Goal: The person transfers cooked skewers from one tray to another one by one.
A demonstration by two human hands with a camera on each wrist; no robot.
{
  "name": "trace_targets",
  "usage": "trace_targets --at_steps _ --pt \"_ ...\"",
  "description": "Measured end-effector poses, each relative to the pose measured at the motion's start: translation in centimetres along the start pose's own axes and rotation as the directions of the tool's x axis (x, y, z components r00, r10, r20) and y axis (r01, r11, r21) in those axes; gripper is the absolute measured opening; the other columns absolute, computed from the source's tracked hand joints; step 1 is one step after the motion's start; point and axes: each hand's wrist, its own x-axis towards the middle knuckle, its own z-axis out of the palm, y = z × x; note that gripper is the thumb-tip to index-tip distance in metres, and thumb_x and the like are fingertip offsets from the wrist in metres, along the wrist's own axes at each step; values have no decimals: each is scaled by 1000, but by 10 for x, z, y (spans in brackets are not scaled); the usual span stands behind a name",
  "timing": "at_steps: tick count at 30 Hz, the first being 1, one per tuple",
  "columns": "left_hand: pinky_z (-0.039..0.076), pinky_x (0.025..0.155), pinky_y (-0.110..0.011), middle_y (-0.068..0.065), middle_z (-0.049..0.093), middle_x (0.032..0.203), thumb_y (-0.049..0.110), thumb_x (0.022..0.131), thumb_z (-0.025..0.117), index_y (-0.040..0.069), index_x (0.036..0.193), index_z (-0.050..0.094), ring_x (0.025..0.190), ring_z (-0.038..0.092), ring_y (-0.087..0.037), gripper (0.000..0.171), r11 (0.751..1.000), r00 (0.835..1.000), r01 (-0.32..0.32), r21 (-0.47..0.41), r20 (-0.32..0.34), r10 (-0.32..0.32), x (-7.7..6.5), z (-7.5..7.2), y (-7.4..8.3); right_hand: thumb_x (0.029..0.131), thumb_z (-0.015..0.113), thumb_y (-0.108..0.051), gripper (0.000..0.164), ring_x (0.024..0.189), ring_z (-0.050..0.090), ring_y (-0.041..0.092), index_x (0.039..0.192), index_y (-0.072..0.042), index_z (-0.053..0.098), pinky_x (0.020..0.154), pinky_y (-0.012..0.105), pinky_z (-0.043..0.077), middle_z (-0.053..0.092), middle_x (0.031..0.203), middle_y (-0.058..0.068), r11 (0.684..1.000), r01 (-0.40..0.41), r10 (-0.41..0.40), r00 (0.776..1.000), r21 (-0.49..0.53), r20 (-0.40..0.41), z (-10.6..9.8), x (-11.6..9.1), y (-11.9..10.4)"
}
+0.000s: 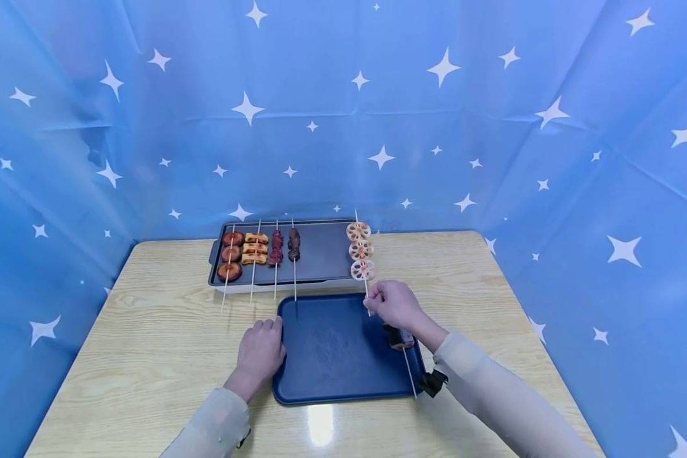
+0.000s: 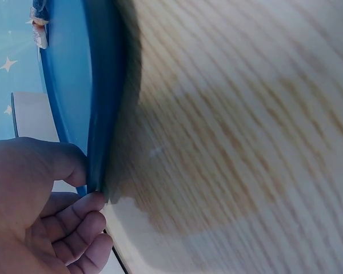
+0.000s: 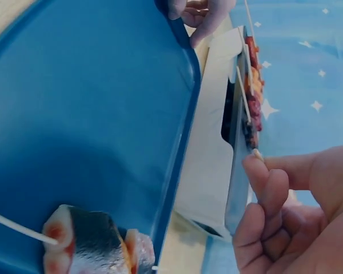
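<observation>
My right hand (image 1: 395,304) pinches the lower end of the stick of a lotus root skewer (image 1: 360,250), whose three pale slices overlap the right end of the black griddle (image 1: 326,254) in the head view. In the right wrist view the stick's tip shows between thumb and forefinger. My left hand (image 1: 261,346) grips the left rim of a dark blue tray (image 1: 332,356); the left wrist view has the thumb above the rim (image 2: 97,114) and fingers below. Under my right forearm, a dark-skinned fish skewer (image 3: 94,240) lies at the tray's right side, partly hidden.
On the griddle's left half lie a skewer of round brown slices (image 1: 230,254), a yellow skewer (image 1: 254,248), a red meat skewer (image 1: 276,248) and a dark meat skewer (image 1: 294,243). Their sticks overhang its front edge. A starry blue curtain (image 1: 320,146) stands behind the wooden table (image 1: 166,343).
</observation>
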Motion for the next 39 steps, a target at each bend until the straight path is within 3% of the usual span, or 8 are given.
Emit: trace_targets --at_steps 8,12,18,25,32,39 --pt "52 70 -44 -17 69 96 14 76 67 -2 118 64 85 64 -32 45 1000 1000 -5 9 5 5 0 1 -1 92 64 -18 15 54 54 12 78 -12 64 54 27 42 58 57 -2 999 -22 20 998 41 56 1 -15 10" --pt "52 69 -44 -17 70 96 15 77 67 -2 118 64 85 64 -32 45 1000 1000 -5 11 7 5 -1 1 -1 91 65 -16 13 60 59 15 79 -11 63 52 28 45 63 62 4 993 -62 52 994 96 100 4 -23 13" --pt "52 68 -43 -17 70 96 14 77 67 -3 118 65 83 63 -32 44 1000 1000 -4 7 6 4 0 0 -1 90 66 -11 11 55 56 10 81 -8 61 51 25 47 68 69 14 990 -10 -13 987 142 161 8 -33 19" --pt "51 65 -43 -17 69 93 13 76 67 -3 115 65 80 63 -33 43 1000 999 -19 -5 -28 19 0 1 -2 89 66 -9 10 51 55 8 80 -8 61 50 23 44 68 66 13 990 80 -105 968 114 229 12 -45 31" --pt "51 65 -44 -17 69 93 13 75 68 -3 114 66 80 63 -33 42 1000 999 -23 -4 -37 23 2 1 -2 89 66 -9 11 53 57 13 79 -10 60 51 25 45 65 62 11 992 73 -99 957 102 274 14 -58 39" --pt "51 64 -44 -17 69 91 12 75 67 -4 114 66 79 63 -33 42 1000 999 -23 -11 -40 22 1 1 -1 88 67 -10 12 53 62 25 79 -12 60 49 24 43 58 54 0 991 73 -105 941 110 323 26 -72 40"
